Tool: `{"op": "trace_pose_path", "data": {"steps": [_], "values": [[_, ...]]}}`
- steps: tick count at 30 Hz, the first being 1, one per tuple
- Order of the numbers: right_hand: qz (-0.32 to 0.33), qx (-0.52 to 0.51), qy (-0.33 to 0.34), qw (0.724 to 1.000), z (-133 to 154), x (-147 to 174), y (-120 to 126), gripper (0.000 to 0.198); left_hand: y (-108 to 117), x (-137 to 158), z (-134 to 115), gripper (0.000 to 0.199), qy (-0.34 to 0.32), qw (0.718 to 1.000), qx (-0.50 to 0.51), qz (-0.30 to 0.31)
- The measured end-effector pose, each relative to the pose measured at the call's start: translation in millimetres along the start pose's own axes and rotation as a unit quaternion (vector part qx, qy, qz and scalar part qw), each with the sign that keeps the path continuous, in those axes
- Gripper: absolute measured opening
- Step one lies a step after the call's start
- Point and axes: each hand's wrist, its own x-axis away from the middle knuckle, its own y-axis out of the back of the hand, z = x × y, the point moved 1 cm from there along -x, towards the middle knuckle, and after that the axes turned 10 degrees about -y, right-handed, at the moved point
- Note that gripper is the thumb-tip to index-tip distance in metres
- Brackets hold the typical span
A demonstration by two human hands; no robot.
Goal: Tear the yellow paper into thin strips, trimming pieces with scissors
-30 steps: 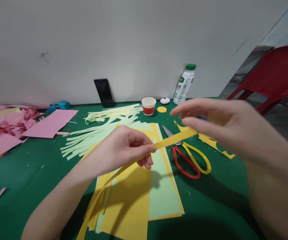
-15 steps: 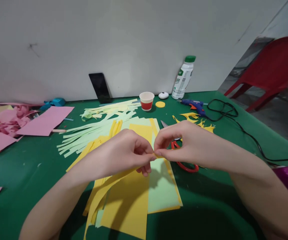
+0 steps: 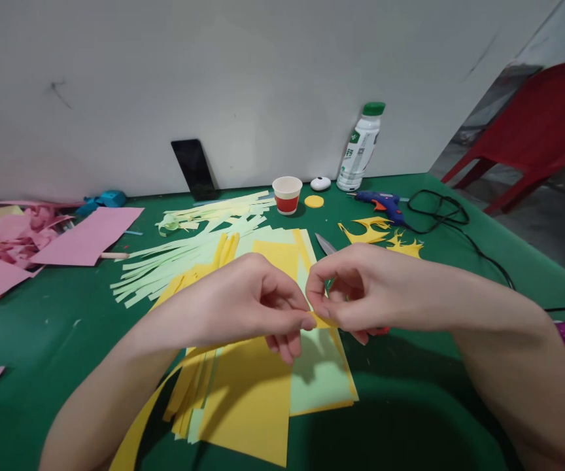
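A yellow paper strip is pinched between my two hands, and its long tail passes under my left wrist toward the lower left. My left hand grips it between thumb and forefinger. Close beside it, my right hand pinches the strip's end with thumb and fingertips. Below both hands lie a yellow paper sheet and a pale green sheet. Scissors lie behind my right hand, which hides most of their red handles.
Fringed green paper and pink paper lie left. Along the wall stand a phone, paper cup and bottle. A yellow disc, yellow scraps and a corded glue gun lie right.
My right hand has shifted slightly right and down, baring a short length of strip between the hands. The strip's tail has swung left. More of the scissors' handles is now covered.
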Motion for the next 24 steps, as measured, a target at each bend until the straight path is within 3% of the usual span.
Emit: {"op": "trace_pose_path", "data": {"steps": [8,18,21,24], "values": [[-0.035,0.014,-0.021,0.999,-12,10,17,0.008,9,8,-4,0.011,0.008,0.999,0.029,-0.039],[-0.027,0.07,-0.076,0.994,-16,27,33,0.013,16,10,-4,0.01,0.03,0.999,-0.008,-0.029],[-0.079,0.079,-0.089,0.99,-26,31,44,0.016,19,13,-3,0.012,0.034,0.999,-0.014,-0.039],[-0.208,0.103,-0.078,0.97,-25,31,46,0.022,21,12,-2,0.012,0.032,0.997,-0.036,-0.063]]}}
